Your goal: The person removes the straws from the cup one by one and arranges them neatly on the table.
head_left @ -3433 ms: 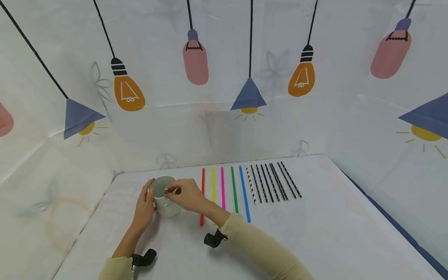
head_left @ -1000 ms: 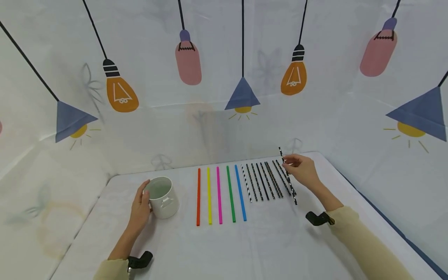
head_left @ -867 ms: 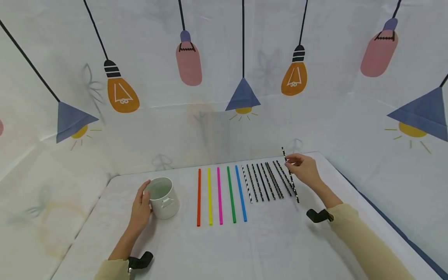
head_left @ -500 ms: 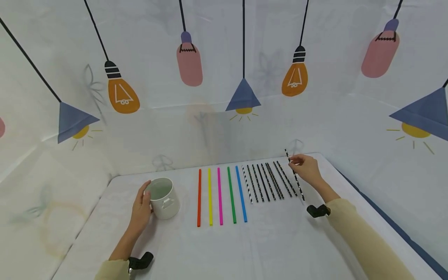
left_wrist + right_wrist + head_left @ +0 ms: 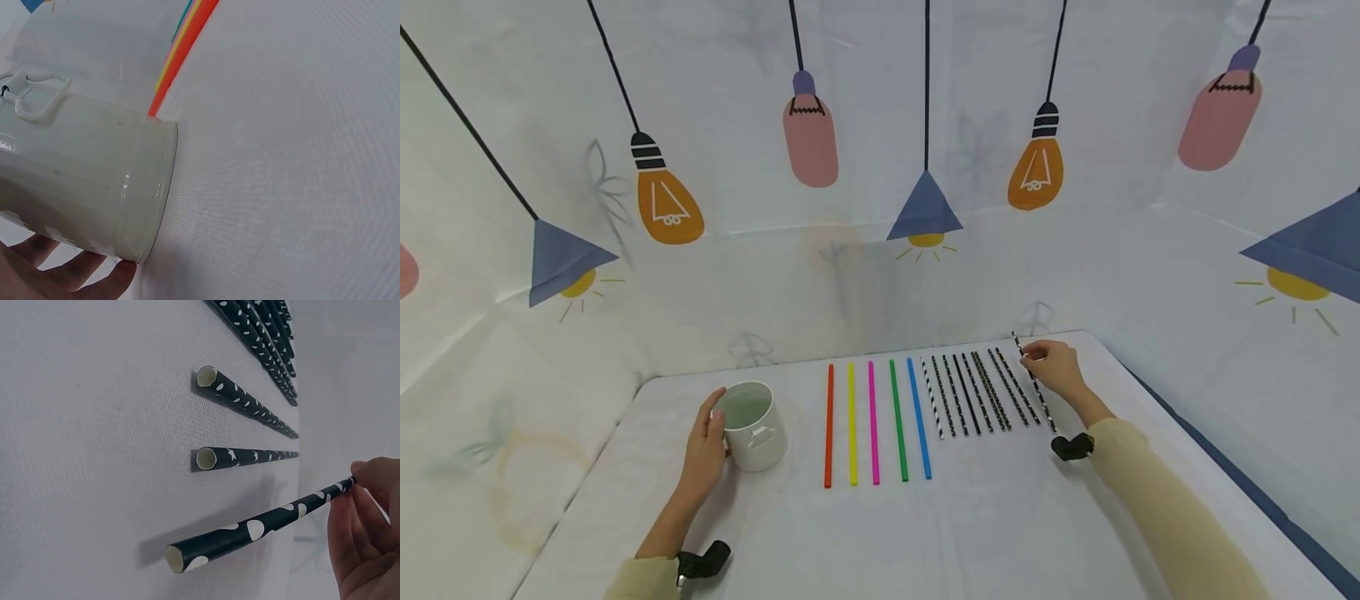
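My left hand (image 5: pixel 706 446) holds the side of a white mug (image 5: pixel 760 442) that stands upright on the table. In the left wrist view, several fingers (image 5: pixel 81 272) lie against the mug (image 5: pixel 81 169), near its base. My right hand (image 5: pixel 1054 367) pinches a black paper straw with white spots (image 5: pixel 1037 390) near its far end, at the right end of a row of straws. Seen from the right wrist, this straw (image 5: pixel 250 530) is tilted with its near end raised off the table and a shadow below it. A black straw with white stars (image 5: pixel 244 457) lies beside it.
Black-and-white patterned straws (image 5: pixel 973 392) lie side by side at the back. To their left are red (image 5: pixel 829 425), yellow (image 5: pixel 852 425), pink (image 5: pixel 874 425), green (image 5: pixel 898 425) and blue (image 5: pixel 920 425) straws. A printed sheet (image 5: pixel 865 283) rises behind the white table (image 5: pixel 985 525).
My right hand went from the mug's mouth to the row's right end, where it now pinches a spotted straw. That straw shifted right and lower. My left hand stayed on the mug.
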Demonstrator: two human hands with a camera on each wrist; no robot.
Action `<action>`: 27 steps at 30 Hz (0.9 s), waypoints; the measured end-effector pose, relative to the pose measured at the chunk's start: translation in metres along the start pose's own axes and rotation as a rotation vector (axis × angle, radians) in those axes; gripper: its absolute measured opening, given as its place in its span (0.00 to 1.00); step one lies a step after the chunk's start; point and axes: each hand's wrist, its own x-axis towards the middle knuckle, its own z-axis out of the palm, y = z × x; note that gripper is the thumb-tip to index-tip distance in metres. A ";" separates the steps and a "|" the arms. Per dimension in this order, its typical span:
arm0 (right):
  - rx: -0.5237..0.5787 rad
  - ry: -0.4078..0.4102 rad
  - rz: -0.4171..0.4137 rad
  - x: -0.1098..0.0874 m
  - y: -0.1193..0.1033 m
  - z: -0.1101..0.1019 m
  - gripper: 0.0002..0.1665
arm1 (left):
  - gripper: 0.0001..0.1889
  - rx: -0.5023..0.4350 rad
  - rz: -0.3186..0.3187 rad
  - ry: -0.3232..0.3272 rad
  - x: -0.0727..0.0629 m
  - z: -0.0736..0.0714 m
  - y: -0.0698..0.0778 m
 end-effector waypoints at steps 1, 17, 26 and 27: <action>-0.005 -0.003 0.007 0.001 0.001 0.001 0.13 | 0.26 0.001 0.003 0.001 -0.001 0.000 0.001; -0.040 -0.080 0.097 0.014 0.013 0.012 0.15 | 0.26 0.003 0.007 0.005 0.000 0.000 -0.002; -0.056 -0.093 0.125 0.020 0.009 0.018 0.15 | 0.25 0.007 -0.012 -0.003 -0.005 -0.001 0.016; -0.057 -0.094 0.128 0.021 0.008 0.018 0.15 | 0.25 0.008 -0.018 -0.002 -0.005 -0.001 0.016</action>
